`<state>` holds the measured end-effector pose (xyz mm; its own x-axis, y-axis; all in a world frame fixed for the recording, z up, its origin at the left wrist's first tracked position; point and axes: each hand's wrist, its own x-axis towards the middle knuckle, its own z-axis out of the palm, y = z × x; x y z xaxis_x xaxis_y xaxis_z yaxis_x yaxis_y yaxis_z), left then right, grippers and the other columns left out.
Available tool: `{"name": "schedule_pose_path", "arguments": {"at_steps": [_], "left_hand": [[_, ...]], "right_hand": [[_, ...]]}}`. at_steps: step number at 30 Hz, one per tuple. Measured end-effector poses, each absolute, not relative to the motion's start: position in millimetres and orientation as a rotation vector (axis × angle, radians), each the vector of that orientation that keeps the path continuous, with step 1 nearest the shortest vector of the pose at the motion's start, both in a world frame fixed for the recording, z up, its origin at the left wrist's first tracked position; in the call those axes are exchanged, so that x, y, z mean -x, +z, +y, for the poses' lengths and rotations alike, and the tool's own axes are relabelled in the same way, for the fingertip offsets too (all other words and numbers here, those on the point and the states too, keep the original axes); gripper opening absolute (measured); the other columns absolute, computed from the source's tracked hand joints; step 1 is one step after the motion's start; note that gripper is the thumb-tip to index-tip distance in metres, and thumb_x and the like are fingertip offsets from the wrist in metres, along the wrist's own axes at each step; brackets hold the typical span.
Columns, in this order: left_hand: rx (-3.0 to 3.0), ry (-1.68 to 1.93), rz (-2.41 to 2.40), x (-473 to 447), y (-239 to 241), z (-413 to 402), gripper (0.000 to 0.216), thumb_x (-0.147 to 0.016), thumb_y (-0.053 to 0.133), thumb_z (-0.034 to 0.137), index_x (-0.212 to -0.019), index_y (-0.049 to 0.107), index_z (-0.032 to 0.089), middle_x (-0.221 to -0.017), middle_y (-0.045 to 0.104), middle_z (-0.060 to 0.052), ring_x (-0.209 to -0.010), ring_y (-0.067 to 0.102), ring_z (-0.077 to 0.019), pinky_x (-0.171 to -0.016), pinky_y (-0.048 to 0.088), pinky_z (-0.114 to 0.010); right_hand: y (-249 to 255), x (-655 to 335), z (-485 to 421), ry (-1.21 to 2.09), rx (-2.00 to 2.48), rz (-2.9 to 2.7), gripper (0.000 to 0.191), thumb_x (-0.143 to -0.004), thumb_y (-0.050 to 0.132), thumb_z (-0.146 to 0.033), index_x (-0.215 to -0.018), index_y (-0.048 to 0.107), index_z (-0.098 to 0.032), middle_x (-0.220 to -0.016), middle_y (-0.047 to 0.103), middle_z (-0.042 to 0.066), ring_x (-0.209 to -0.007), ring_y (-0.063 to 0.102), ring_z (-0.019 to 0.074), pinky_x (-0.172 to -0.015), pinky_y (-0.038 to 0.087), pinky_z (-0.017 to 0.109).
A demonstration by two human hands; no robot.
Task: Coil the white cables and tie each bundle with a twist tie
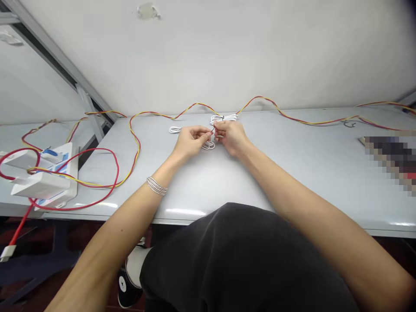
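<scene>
A thin dark twist tie (212,129) runs between the fingertips of my two hands. My left hand (190,142) pinches one end between thumb and forefinger. My right hand (232,135) is closed at the other end, its fingertips pressed together. Beneath my left hand lies a coiled white cable (208,145), its loops showing on both sides of the fingers; the middle is hidden. Just beyond my right hand, a second white cable bundle (230,117) lies by the wall, bound at its middle with a dark tie.
Twisted red and yellow wires (152,113) run along the back of the grey tabletop (130,201). To the left, a white power strip (73,164) holds several plugs, with a red cable (115,164) looping out. A blurred, pixelated object (390,156) lies at the right.
</scene>
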<state>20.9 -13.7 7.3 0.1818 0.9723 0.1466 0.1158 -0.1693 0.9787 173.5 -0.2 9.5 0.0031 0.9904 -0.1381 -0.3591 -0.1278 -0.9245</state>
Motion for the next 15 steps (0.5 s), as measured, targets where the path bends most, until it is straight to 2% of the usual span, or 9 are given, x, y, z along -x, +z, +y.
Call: {"name": "schedule_pose_path", "arguments": {"at_steps": [6, 12, 15], "left_hand": [[-1.383, 1.012, 1.12, -19, 17, -19, 0.014, -0.09, 0.071, 0.021, -0.081, 0.075, 0.012, -0.074, 0.072, -0.006, -0.054, 0.054, -0.0079, -0.051, 0.036, -0.022], [-1.282, 0.91, 1.047, -16, 20, -18, 0.012, -0.089, 0.073, 0.02, -0.084, 0.076, 0.01, -0.08, 0.073, -0.009, -0.057, 0.058, -0.0087, -0.05, 0.035, -0.022], [-1.183, 0.882, 1.005, -15, 19, -17, 0.011, -0.089, 0.072, 0.017, -0.082, 0.074, 0.009, -0.081, 0.072, -0.009, -0.057, 0.059, -0.0091, -0.05, 0.035, -0.023]], "right_hand": [[9, -178, 2, 1.326, 0.989, -0.883, 0.027, -0.083, 0.077, -0.014, -0.063, 0.059, -0.017, -0.065, 0.055, -0.002, -0.061, 0.052, 0.0085, -0.058, 0.043, 0.022], [5, -180, 4, 1.337, 0.912, -0.904, 0.03, -0.087, 0.078, -0.02, -0.064, 0.059, -0.017, -0.066, 0.055, -0.002, -0.061, 0.052, 0.0084, -0.06, 0.047, 0.022], [5, -181, 3, 1.362, 0.88, -0.929, 0.03, -0.084, 0.083, -0.026, -0.065, 0.061, -0.018, -0.067, 0.055, -0.003, -0.064, 0.054, 0.0087, -0.06, 0.048, 0.022]]}}
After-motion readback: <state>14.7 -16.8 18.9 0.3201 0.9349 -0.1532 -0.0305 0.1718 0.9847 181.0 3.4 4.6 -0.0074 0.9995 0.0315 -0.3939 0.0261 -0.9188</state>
